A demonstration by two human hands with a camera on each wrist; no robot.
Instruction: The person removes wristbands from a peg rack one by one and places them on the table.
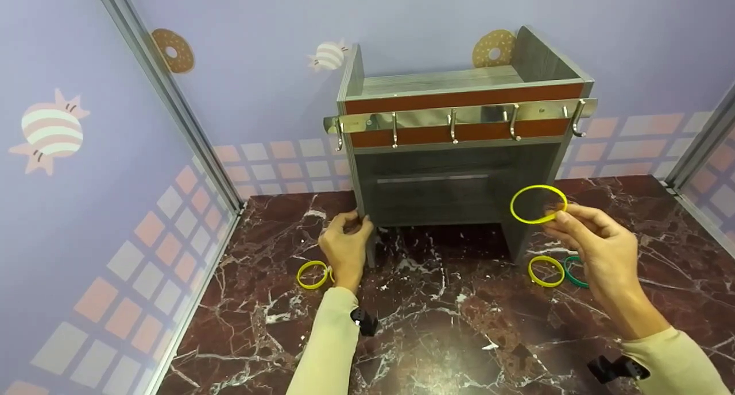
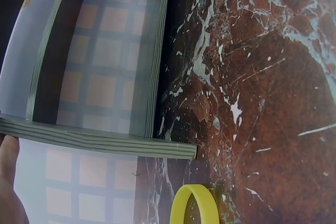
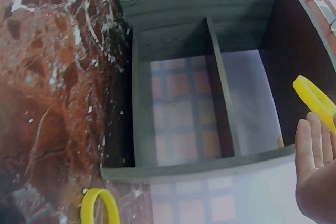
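A small grey wooden shelf (image 1: 436, 191) stands upright, with a metal hook rail (image 1: 482, 117) along its reddish-brown front band. Low on the left, my left hand (image 1: 344, 248) grips the edge of the shelf's side panel (image 2: 105, 142), thumb on the inner face. My right hand (image 1: 608, 246) pinches a yellow silicone wristband (image 1: 538, 204) at its near right edge. That band is held up in front of the shelf's right side, below the hooks, and also shows in the right wrist view (image 3: 314, 98). All the hooks in view are bare.
On the dark red marble-patterned surface (image 1: 425, 337), a yellow wristband (image 1: 312, 275) lies left of the shelf, with part of another beside it behind my left wrist. To the right lie a yellow wristband (image 1: 546, 271) and a green one (image 1: 574, 273), partly hidden. Lilac walls (image 1: 247, 68) enclose the space.
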